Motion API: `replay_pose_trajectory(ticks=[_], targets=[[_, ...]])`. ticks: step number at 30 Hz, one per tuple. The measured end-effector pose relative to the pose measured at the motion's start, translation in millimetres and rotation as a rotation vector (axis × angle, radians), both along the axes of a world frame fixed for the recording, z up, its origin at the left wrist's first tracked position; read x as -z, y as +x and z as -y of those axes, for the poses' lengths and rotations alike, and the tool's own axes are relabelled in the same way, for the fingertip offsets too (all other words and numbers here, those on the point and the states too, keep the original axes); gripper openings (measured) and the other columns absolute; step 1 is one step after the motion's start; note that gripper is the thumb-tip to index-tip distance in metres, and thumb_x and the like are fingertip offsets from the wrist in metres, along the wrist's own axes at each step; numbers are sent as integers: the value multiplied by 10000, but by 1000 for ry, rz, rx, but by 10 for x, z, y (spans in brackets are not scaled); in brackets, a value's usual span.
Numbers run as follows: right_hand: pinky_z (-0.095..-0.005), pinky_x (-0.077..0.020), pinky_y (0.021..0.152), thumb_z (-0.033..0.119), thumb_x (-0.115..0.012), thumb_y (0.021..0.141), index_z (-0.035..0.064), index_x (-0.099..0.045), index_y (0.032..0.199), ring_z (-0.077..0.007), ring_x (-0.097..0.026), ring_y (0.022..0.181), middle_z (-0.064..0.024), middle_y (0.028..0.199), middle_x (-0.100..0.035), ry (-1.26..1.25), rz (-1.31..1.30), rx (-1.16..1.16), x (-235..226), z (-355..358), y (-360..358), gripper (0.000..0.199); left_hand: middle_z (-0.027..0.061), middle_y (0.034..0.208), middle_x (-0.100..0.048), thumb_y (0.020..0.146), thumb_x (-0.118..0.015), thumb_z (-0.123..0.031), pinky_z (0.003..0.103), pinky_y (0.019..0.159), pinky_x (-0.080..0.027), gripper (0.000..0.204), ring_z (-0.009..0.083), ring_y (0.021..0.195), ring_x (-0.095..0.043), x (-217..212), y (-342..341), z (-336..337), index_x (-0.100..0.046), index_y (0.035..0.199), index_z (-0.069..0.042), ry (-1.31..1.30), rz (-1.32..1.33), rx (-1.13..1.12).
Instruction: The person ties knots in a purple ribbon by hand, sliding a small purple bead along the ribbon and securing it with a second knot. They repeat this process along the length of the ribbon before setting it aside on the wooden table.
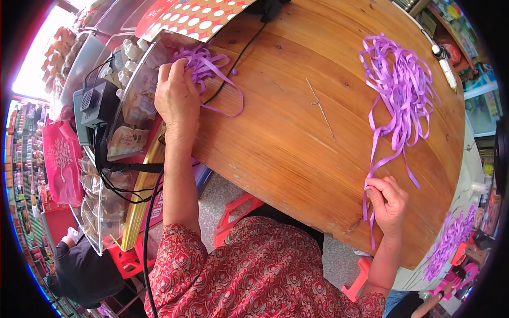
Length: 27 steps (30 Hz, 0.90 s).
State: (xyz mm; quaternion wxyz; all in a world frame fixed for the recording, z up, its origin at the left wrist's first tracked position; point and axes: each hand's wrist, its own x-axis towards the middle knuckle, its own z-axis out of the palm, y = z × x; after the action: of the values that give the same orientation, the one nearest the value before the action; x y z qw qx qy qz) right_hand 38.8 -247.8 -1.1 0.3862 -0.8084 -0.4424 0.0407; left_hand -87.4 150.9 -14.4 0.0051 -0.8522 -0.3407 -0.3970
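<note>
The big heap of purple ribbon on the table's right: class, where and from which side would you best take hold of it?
Probably the loose tails trailing from the ribbon heap toward the near table edge, approached from that side. They lie single and flat, unlike the tangled loops above; the right hand already pinches one there.

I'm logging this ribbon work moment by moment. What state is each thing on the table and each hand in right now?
Left hand: closed on the small ribbon bundle, grip shut.
Right hand: pinching a ribbon strand at the table edge.
Large ribbon pile: loose, tangled, lying flat.
Black cable: slack across the wooden table.
Thin stick: lying flat, untouched.
</note>
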Motion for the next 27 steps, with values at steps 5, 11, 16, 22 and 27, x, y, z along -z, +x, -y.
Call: replay_pose_trajectory(ticks=[5,11,16,22,27], targets=[[-269,-404,538,-97,-636,747,-23,-656,890,-170,-539,585,-75,658,-581,42,31,35,-51,14,41,162,169,1043,-577,801,-643,-125,423,826,-452,322,355,962,-554,-19,32,11,-595,1105,-31,62,-22,146],[-225,-437,548,-77,-613,803,-24,-661,924,-118,-581,621,-66,734,-610,146,-12,156,-53,139,143,141,153,1047,-595,832,-635,-103,419,851,-435,313,324,972,-554,-41,158,290,-583,1123,-3,103,-67,260],[-225,-446,573,-36,-603,846,-27,-658,926,-101,-578,640,-45,743,-606,191,-79,273,-157,225,296,97,144,942,-623,786,-674,-15,375,752,-475,265,307,845,-589,-240,345,854,-622,1045,5,33,72,568],[-226,-454,630,-2,-656,828,-5,-669,924,-98,-576,724,-36,814,-616,126,9,327,-235,261,529,97,115,829,-613,724,-695,-18,376,681,-479,185,275,757,-592,-392,644,1610,-643,901,-17,-19,69,1005],[-295,-450,637,54,-721,763,32,-680,888,-189,-582,684,-66,823,-632,19,224,255,-162,139,247,133,77,791,-608,727,-694,-22,339,635,-480,170,241,718,-592,-318,845,1886,-644,889,-27,-62,84,1144]])
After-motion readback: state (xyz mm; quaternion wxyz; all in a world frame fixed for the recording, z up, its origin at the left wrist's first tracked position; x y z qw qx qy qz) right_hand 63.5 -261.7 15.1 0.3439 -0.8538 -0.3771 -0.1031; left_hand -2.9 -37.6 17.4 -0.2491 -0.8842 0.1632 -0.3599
